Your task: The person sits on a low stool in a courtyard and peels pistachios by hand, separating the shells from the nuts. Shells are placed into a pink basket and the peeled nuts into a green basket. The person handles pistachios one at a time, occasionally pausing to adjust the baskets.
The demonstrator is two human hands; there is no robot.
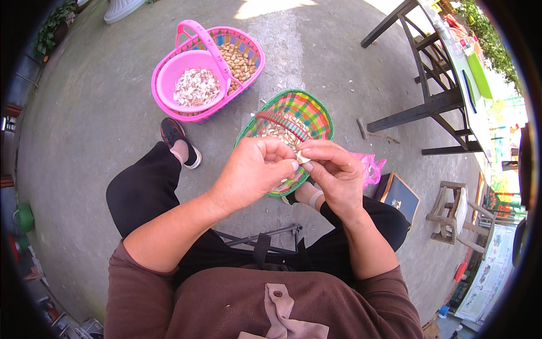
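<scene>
My right hand (336,173) pinches a pale, opened peanut shell (301,157) between thumb and fingertips. Close beside it, my left hand (258,169) has its thumb and curled forefinger together at the shell's edge; whether it also grips a piece is hidden. Both hands are above a green woven basket (324,112) with a red-striped handle (283,122), which holds shells and shell pieces. Further off on the left stands a pink handled basket (259,51) of whole peanuts (239,63). A pink plastic bowl (169,70) rests in it, holding pale and reddish pieces (197,87).
A long dark-legged table (440,104) stands at the right, with a hammer-like tool (364,129) on the concrete floor nearby. A pink plastic bag (372,168), a dark box (400,197) and a wooden stool (449,212) are right of my legs.
</scene>
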